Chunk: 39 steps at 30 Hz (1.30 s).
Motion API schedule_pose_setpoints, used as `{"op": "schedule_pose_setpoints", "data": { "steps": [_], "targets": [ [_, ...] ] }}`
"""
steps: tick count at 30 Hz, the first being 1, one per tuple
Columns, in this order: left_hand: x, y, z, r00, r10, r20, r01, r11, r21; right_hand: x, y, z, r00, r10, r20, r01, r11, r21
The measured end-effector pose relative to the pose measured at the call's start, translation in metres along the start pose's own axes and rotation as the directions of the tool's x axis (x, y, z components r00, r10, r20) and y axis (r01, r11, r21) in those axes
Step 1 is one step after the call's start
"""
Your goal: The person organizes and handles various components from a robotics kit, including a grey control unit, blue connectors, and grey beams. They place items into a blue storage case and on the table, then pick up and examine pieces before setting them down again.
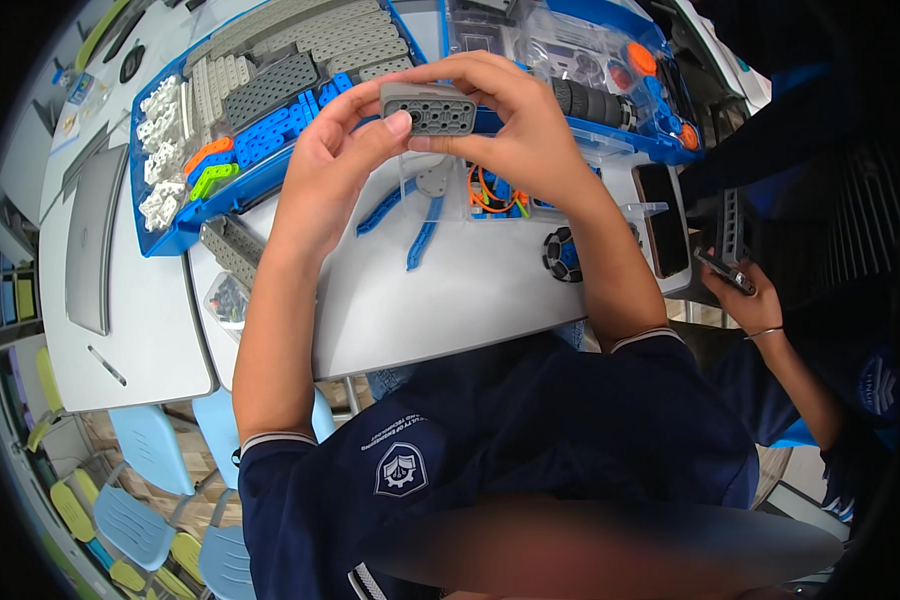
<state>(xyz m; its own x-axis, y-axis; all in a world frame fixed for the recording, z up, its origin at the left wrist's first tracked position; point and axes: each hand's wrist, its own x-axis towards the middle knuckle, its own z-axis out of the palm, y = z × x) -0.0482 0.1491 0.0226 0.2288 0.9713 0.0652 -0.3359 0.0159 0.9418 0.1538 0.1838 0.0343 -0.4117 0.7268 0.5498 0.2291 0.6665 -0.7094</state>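
Both my hands are raised over the table, holding a grey plastic block [430, 112] with rows of round holes in its face. My left hand [332, 155] grips the block's left end, with the thumb on its front. My right hand [520, 125] curves over the right end, fingers along the top and thumb underneath. Below the block lies a pair of blue-handled pliers [427, 235], its head partly behind a clear plastic box [450, 205]. Beside my right forearm is a black and blue wheel [562, 253], partly covered by the arm.
A blue case [175, 243] of grey, blue and white building parts stands at far left. Another blue case [670, 152] is at far right. A phone [662, 220] lies on the right; nearby, another person's hand [758, 302] holds a dark device. A laptop [98, 240] sits left.
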Motion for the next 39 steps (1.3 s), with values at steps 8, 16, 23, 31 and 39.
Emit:
{"op": "schedule_pose_setpoints", "data": {
  "steps": [8,16,23,31,39],
  "targets": [
    [0.0000,-0.0035,-0.0001,1.000,0.015,0.019,-0.016,0.998,0.058,-0.0038,0.0012,-0.0041,1.000,-0.009,0.000,0.009,0.998,-0.055],
    [0.0005,-0.0045,-0.0014,1.000,0.005,0.023,-0.007,0.998,0.069,-0.0047,-0.0002,-0.0043,1.000,0.009,0.012,-0.008,0.997,-0.074],
    [0.0004,-0.0046,-0.0017,1.000,-0.012,0.007,0.011,0.997,0.080,-0.0037,-0.0020,-0.0054,0.999,0.029,0.035,-0.025,0.995,-0.098],
    [0.0008,-0.0036,-0.0016,0.999,-0.025,-0.024,0.027,0.994,0.103,-0.0056,-0.0018,-0.0016,0.999,0.019,0.032,-0.016,0.996,-0.087],
    [0.0017,-0.0044,-0.0033,0.996,-0.068,-0.065,0.073,0.994,0.085,-0.0065,-0.0006,0.0016,0.994,0.071,0.078,-0.063,0.992,-0.106]
  ]
}}
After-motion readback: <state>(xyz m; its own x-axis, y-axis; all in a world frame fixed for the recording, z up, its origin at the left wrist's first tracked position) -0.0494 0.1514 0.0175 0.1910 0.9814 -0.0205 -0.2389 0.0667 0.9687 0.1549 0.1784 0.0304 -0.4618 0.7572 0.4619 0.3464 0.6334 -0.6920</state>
